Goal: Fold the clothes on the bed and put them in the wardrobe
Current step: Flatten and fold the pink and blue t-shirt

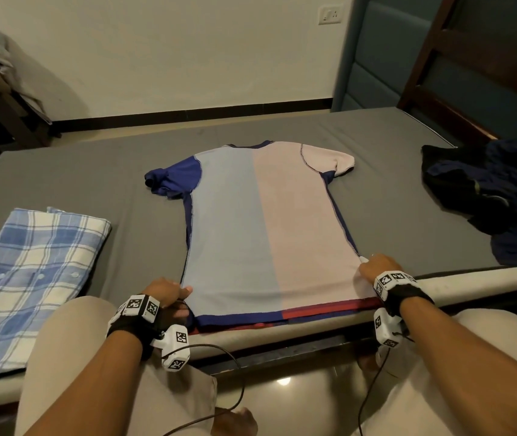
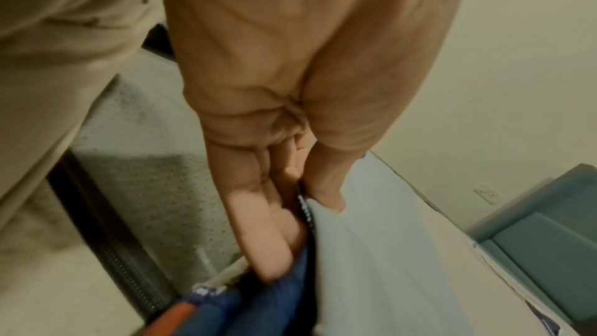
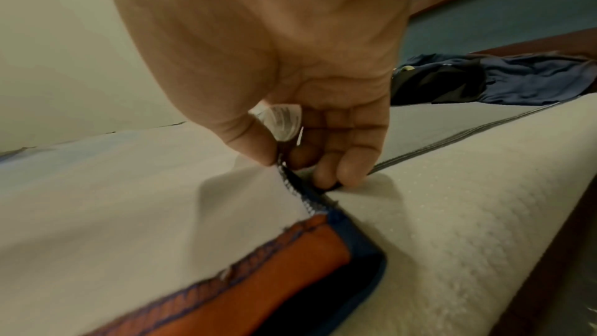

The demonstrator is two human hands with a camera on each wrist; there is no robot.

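A T-shirt (image 1: 266,221) is laid flat, inside out, on the bed (image 1: 93,171), hem nearest the person. Its lower side seams are pinched by the left hand (image 1: 164,291) and right hand (image 1: 376,267). Only the right wrist view shows a white label (image 3: 284,121) tucked under that thumb. A folded checked shirt (image 1: 30,272) and a dark heap (image 1: 496,196) are seen solely from the head.

No text, brand or number could be read in any view. A small white label (image 3: 284,121) tucked against the right hand (image 3: 274,65) at the seam of the t-shirt (image 3: 129,188) carried faint print, too blurred to make out. The black-and-white square markers (image 1: 140,305) on the wrist mounts held patterns only.
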